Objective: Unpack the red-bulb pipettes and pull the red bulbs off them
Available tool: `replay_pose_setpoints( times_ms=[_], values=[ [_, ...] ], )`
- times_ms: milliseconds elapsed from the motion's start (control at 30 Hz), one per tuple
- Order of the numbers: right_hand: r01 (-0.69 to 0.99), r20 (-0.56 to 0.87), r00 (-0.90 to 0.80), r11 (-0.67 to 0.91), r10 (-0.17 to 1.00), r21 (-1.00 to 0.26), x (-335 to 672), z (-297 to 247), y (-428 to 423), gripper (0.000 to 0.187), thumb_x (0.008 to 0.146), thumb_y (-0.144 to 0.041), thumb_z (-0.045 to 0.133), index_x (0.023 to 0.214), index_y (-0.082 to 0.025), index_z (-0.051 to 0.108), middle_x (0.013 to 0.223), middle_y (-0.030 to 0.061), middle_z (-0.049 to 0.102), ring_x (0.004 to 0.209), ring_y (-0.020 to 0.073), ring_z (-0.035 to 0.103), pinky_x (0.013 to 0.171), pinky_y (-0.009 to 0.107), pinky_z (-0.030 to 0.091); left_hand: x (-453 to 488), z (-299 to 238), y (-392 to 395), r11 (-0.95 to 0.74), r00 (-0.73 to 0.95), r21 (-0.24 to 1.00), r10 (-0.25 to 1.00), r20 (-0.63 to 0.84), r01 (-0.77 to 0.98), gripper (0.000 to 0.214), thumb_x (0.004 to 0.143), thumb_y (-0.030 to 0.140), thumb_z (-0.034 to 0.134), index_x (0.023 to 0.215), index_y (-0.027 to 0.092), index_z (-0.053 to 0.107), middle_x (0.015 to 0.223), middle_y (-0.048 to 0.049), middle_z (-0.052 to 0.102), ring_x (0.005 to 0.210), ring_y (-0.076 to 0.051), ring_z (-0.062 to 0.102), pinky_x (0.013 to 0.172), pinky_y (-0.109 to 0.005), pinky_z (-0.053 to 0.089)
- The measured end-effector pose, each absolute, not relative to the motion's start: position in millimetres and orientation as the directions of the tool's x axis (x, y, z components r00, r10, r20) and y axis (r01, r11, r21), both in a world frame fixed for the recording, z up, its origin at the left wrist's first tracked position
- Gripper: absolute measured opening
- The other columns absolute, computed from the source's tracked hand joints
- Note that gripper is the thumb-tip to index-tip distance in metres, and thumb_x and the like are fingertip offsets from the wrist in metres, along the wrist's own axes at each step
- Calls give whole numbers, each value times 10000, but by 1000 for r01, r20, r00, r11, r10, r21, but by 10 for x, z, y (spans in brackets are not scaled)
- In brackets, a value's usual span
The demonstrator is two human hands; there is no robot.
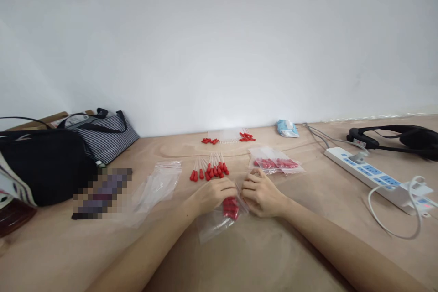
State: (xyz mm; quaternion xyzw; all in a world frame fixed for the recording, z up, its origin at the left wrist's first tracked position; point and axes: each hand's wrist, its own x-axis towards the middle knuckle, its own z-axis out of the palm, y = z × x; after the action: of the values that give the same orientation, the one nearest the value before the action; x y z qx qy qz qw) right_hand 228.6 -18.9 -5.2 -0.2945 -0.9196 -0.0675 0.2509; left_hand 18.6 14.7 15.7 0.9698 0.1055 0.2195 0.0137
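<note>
Your left hand's (215, 194) fingers curl over the bag (214, 226); your right hand's (262, 194) fold in by its right edge. The tips are hidden, so I cannot tell whether either pinches it. The bag lies on the table (273, 255), red tips (231, 210) showing through. Its film looks light, soft and slippery, apt to crumple; best held by its edges. Beyond lie loose sticks (214, 169), filled bags (275, 160) to the right, flat bags (160, 181) left.
</note>
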Motion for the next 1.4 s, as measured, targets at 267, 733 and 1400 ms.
replay_pose_setpoints(
  times_ms=[267, 733, 1400],
  values=[
    [473, 263, -620, 620, 739, -626, 2329, -68, -185, 207, 759, -160, 439, 822, -203, 632, 823, 18, 636, 798, 161, 516, 802, 337, 329, -157, 20, -318, -693, 679, 444, 699, 223, 568, 578, 772, 370, 560, 1276, 212, 323, 1276, -100, 442, 1173, -249, 407, 972, -419, 360],
    [557, 198, -513, 499, 835, -664, 2088, -103, -189, 478, 483, -421, 762, 872, -196, 604, 815, 0, 499, 779, 165, 490, 672, 252, 358, -157, -86, -163, -632, 634, 528, 744, 211, 566, 416, 807, 288, 503, 1208, 228, 409, 1172, -58, 554, 1063, -197, 520, 916, -352, 417],
    [659, 236, -506, 549, 829, -514, 2131, -30, -236, 104, 629, -160, 589, 702, -161, 513, 682, -16, 480, 616, 106, 441, 588, 228, 331, -146, -109, -170, -662, 622, 495, 733, 274, 562, 255, 810, 277, 525, 1052, 195, 523, 975, -46, 618, 899, -172, 574, 806, -304, 454]
  ],
)
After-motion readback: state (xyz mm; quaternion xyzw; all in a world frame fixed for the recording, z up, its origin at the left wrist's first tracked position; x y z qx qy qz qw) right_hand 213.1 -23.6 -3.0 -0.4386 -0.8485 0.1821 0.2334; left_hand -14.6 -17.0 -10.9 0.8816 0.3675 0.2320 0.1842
